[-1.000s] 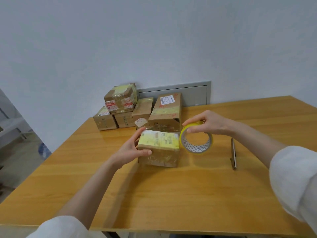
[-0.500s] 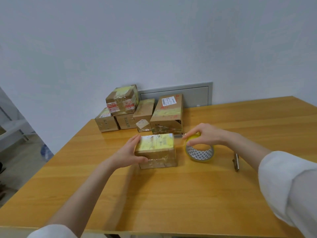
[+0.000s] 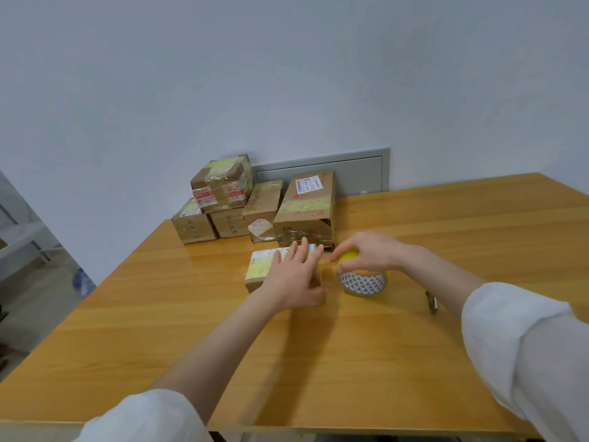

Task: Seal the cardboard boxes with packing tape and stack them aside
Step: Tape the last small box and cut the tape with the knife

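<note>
**Small box being pressed flat beside the tape roll**

The small box (image 3: 263, 269) is being held down near the middle of the table (image 3: 191, 346) by the left hand (image 3: 296, 277), with its fingers lying straight on the yellow-taped top. The tape roll (image 3: 363, 282), just right of the box, is being grasped from above by the right hand (image 3: 369, 255). Probably the tape is best rubbed firmly toward the edges, with the roll kept close. A white barcode label (image 3: 307, 185) is being shown on the large box (image 3: 306, 215) far behind. Its print, like the red print on the stacked boxes (image 3: 220, 193), is too small to be read.

Left hand (image 3: 295, 280): we press flat on the small box (image 3: 261, 267).
Right hand (image 3: 372, 254): we grip the tape roll (image 3: 363, 283).
</note>
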The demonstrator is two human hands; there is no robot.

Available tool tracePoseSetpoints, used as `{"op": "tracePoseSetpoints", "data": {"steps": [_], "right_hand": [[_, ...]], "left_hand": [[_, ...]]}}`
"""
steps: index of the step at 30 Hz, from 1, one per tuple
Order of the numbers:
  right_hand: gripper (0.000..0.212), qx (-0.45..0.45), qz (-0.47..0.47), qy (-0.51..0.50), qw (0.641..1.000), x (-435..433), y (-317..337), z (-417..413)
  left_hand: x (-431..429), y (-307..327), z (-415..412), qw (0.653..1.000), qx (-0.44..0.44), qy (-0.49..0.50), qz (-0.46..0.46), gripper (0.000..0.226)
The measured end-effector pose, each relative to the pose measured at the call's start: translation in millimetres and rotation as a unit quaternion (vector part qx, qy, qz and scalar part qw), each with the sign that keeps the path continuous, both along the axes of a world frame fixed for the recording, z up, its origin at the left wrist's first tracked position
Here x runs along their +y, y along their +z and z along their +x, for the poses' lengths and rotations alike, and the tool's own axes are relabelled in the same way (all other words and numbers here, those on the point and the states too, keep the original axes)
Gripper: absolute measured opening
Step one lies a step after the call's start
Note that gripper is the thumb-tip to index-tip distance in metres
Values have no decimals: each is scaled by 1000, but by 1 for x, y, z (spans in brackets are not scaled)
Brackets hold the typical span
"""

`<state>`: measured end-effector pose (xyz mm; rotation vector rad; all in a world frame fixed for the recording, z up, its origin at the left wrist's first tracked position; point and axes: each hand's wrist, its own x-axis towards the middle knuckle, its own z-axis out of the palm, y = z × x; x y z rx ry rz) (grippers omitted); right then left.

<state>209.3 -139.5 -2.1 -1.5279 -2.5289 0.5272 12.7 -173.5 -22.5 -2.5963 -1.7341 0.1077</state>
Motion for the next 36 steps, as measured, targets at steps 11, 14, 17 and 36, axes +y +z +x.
{"op": "tracePoseSetpoints", "data": {"steps": [11, 14, 17, 36], "right_hand": [[44, 2, -7, -14, 1000, -9, 1, 6], [60, 162, 8, -35, 986, -14, 16, 23], [55, 351, 24, -45, 935, -20, 43, 34], [42, 196, -26, 24, 980, -22, 42, 8]], "left_hand": [[12, 24, 9, 999, -20, 33, -8, 114], [13, 42, -1, 977, -213, 27, -16, 116], [6, 52, -11, 921, -386, 40, -42, 113], [-22, 14, -62, 738, -657, 34, -150, 102]]}}
